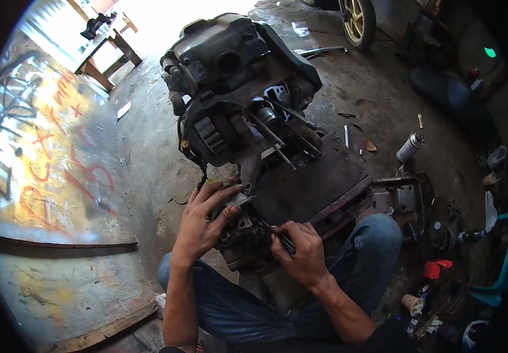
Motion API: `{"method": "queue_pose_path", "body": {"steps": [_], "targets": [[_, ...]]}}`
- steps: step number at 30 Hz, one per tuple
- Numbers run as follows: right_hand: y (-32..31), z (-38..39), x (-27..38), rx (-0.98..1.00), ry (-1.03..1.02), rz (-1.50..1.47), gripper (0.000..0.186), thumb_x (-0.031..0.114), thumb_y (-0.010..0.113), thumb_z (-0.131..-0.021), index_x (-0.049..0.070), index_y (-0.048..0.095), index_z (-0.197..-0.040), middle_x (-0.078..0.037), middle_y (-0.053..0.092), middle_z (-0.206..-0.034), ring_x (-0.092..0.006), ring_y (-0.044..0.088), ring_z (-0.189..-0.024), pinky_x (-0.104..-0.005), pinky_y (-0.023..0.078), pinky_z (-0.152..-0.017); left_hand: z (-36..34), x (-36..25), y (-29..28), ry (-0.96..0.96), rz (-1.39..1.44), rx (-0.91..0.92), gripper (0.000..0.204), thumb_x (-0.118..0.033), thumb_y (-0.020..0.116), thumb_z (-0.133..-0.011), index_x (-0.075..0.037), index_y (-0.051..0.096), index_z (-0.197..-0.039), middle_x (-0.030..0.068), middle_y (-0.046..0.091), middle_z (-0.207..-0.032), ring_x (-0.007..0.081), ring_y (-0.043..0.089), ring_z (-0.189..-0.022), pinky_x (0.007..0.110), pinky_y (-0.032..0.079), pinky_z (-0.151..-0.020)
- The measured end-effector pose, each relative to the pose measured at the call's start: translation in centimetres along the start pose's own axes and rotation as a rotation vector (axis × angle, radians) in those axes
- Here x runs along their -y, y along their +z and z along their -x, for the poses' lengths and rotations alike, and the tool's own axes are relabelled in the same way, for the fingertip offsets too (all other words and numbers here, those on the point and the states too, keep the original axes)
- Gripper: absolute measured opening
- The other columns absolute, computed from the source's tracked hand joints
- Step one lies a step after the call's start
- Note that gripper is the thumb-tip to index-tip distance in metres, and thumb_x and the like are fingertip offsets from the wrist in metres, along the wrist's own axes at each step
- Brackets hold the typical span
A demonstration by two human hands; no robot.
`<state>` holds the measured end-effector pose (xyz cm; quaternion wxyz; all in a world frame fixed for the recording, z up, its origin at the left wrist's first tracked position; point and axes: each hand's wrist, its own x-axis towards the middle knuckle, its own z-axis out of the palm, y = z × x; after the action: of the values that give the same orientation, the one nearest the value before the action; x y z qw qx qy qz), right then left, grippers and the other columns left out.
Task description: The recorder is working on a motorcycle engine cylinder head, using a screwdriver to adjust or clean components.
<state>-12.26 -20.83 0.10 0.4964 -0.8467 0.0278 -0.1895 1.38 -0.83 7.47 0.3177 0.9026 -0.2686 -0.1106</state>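
My left hand [207, 217] grips a dark, grimy metal engine part [242, 241] between my knees, fingers over its upper edge and thumb against it. Closed round a slim dark tool [287, 243], perhaps a screwdriver or similar, my right hand [301, 253] holds it against that part's right side; the tip is hard to make out. Beyond both hands lies a large engine [230, 56] with long studs and a cylinder bore exposed. A dark flat board or plate [318, 182] lies below the engine, to the right of the part.
A painted wall panel [48, 165] stands at left. At right are a spray can [409, 147], a metal housing [395, 194], a motorcycle seat [442, 94], a teal chair [501, 265], red scraps [436, 267] and small clutter. A wooden table [104, 65] and yellow-spoked wheel [357, 20] stand behind.
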Motion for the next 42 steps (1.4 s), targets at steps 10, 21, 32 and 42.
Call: {"method": "queue_pose_path", "body": {"steps": [10,21,32,42], "targets": [[0.1,0.1,0.6,-0.079,-0.060,-0.015,0.015,0.012,0.077,-0.098,0.004,0.071,-0.108,-0.014,0.075,-0.091,-0.0317,0.074,-0.086,-0.0444,0.053,-0.084,-0.2,-0.5,0.1,0.044,-0.025,-0.012,0.045,-0.043,0.072,-0.106,-0.018,0.076,-0.142,0.0142,0.069,-0.145,0.0414,0.062,-0.134,0.049,0.049,-0.115],[0.5,0.8,-0.5,-0.044,0.021,-0.063,0.019,0.014,0.078,-0.098,0.004,0.071,-0.113,-0.015,0.075,-0.091,-0.0344,0.074,-0.087,-0.0453,0.054,-0.084,-1.8,0.9,-0.6,-0.001,0.073,0.082,0.047,-0.046,0.067,-0.109,-0.015,0.075,-0.145,0.0174,0.070,-0.140,0.0376,0.065,-0.133,0.045,0.049,-0.116],[-0.7,0.8,0.0,0.020,0.073,-0.011,0.014,0.013,0.078,-0.098,0.004,0.071,-0.107,-0.016,0.076,-0.093,-0.0359,0.075,-0.088,-0.0452,0.054,-0.084,-1.3,-0.4,0.3,0.028,-0.081,0.049,0.050,-0.051,0.068,-0.108,-0.020,0.074,-0.146,0.0171,0.066,-0.147,0.0409,0.061,-0.137,0.048,0.047,-0.118],[-0.3,0.4,0.4,-0.025,0.096,-0.031,0.014,0.011,0.079,-0.096,0.004,0.071,-0.105,-0.015,0.077,-0.092,-0.0354,0.075,-0.087,-0.0444,0.055,-0.083,-1.4,-0.3,-0.3,0.020,-0.018,0.063,0.046,-0.046,0.068,-0.108,-0.019,0.076,-0.144,0.0165,0.067,-0.147,0.0385,0.061,-0.138,0.047,0.047,-0.118]]}}
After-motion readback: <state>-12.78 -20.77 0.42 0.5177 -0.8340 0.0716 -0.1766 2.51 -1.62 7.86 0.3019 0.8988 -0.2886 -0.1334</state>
